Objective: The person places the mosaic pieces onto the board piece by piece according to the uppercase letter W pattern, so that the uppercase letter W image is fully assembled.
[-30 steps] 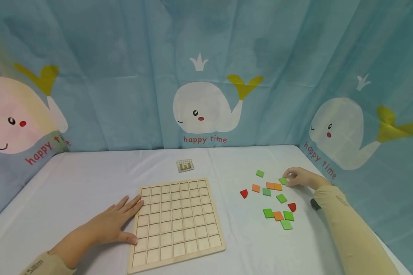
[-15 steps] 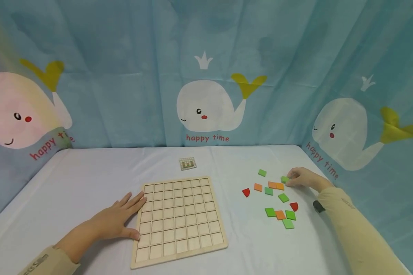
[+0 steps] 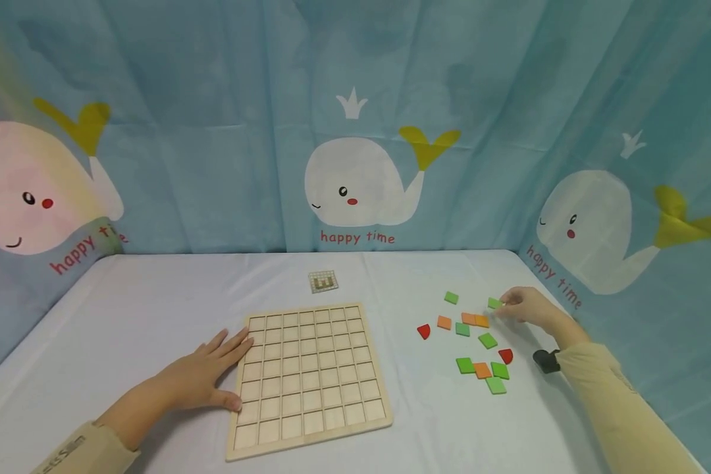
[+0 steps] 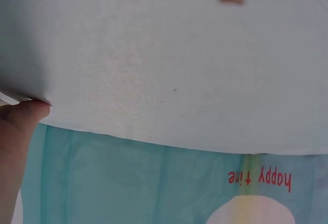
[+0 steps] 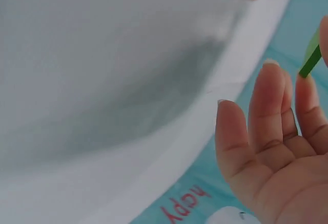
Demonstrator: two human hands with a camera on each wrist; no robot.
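Surface: a white cloth [image 3: 426, 411] covers the table, lightly creased, with soft shadow under both forearms. Room: a blue-green curtain [image 3: 231, 178] hangs behind and at both sides, printed with whales and red "happy time" lettering.

Right hand [image 3: 533, 309]: thumb and a fingertip pinch a light green tile [image 3: 494, 303] by its edge, the gap between them no more than the tile. The other fingers are extended, apart from it. The tile projects to the left of the fingertips and appears raised off the cloth, though the right wrist view crops it at the frame edge.

Left of the grip lies another green tile [image 3: 451, 297]. Nearer the person and left, an orange pair [image 3: 475, 320] touches side to side; a red piece [image 3: 424, 331] lies farther left. Below the grip, a second red piece [image 3: 505, 356] sits just above a cluster of green and orange tiles. A dark object [image 3: 547, 361] shows by the right cuff.

Well left of the grip, a wooden grid board [image 3: 310, 382] lies flat, a small patterned card [image 3: 322, 282] beyond it. The left hand [image 3: 201, 378], fingers spread and gripping nothing, rests at the board's left edge.
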